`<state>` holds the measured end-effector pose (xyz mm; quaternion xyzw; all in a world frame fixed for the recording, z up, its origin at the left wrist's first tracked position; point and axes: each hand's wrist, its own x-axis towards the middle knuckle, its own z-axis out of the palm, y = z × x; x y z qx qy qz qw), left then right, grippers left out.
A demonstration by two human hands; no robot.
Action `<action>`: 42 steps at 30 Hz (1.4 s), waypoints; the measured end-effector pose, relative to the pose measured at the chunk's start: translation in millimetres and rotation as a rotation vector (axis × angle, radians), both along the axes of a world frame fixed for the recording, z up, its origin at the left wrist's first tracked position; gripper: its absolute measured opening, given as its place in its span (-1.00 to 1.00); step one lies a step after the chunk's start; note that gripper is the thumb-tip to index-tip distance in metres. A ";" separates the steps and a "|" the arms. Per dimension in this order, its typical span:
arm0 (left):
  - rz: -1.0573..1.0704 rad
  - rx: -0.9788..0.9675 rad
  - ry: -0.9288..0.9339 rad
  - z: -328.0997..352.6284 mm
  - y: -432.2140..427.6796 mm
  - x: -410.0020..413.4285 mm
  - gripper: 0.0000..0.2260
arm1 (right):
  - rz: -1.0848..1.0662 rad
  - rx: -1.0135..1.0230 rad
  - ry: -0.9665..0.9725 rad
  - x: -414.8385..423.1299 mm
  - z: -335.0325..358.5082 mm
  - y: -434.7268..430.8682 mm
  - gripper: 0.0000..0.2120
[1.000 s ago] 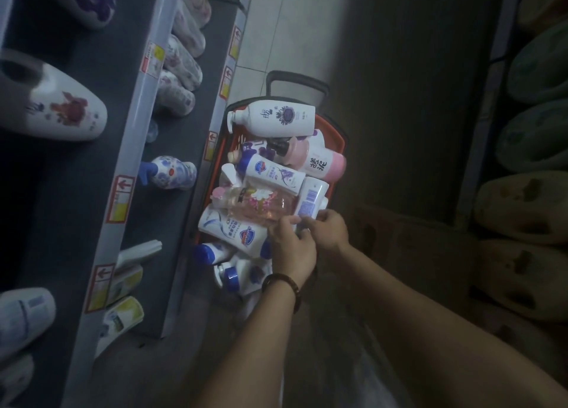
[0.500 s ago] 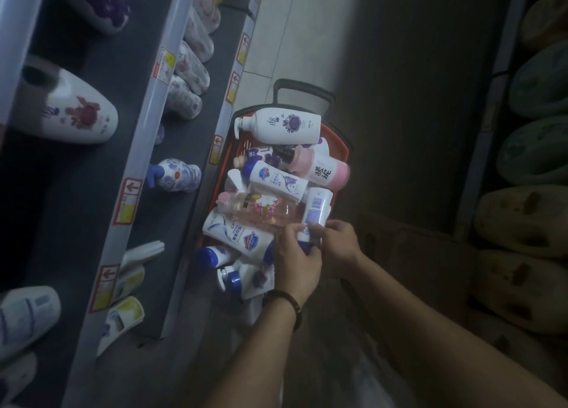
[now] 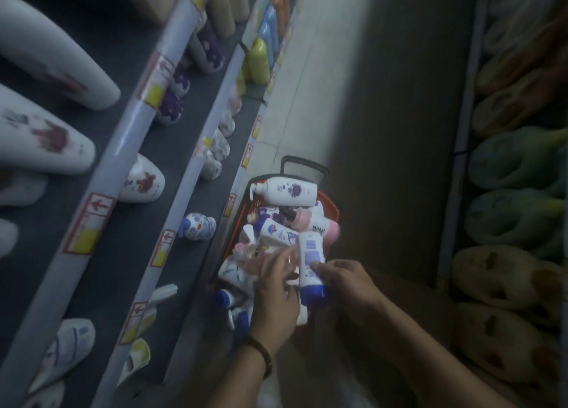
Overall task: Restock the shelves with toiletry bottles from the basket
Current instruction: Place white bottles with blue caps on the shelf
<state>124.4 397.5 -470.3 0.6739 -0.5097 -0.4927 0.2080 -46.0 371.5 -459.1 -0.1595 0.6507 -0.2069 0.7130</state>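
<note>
Head cam, only angle going. Looking down a dim aisle at a red basket (image 3: 334, 211) parked on the floor, right up against the foot of the shelves (image 3: 132, 131) on the left.

Got a white bottle with a blue cap (image 3: 311, 258) in the right hand (image 3: 345, 280), cap end towards the wearer, sitting just over the near end of the pile, so barely out of the basket. Fingers curled round the lower body near the cap, a proper hold. Left hand (image 3: 276, 300) laid over the pile just beside that bottle, fingers fairly straight. Too blurry to say whether pinching anything, so can't tell there.

Handling guess: plastic, stiff enough not to cave under a squeeze, probably full, so some weight but fine one-handed. Smooth and glossy, so likely slippery. Better to wrap round the body than pinch the cap. Same for the white pump bottle (image 3: 289, 191) lying across the far end: grab the body, not the pump head. Not really fragile, just prone to rolling off a heap.

Counts: one basket, two hands, one bottle in hand. Roughly seven more told apart in the pile:
- the pump one
- a pink bottle (image 3: 327, 229)
- a white one with a purple-blue label (image 3: 278, 231)
- a clear pinkish one (image 3: 246, 252)
- a white one at the left edge (image 3: 230, 272)
- two blue-capped bottles (image 3: 223, 297) at the near end

Probably more buried. Three tiers of shelves showing.
</note>
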 end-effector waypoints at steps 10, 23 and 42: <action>-0.187 -0.381 -0.217 140.1 -16.2 35.0 -0.43 | 0.321 -0.178 -0.049 25.0 187.3 -31.8 -0.47; 0.089 -0.547 -0.277 346.9 -23.2 88.9 -0.25 | 0.461 -0.606 0.002 90.6 392.3 -66.1 -0.57; 0.460 -0.707 0.213 554.1 -15.4 169.8 -0.58 | 0.662 -1.107 -0.165 188.6 564.5 -89.9 -0.71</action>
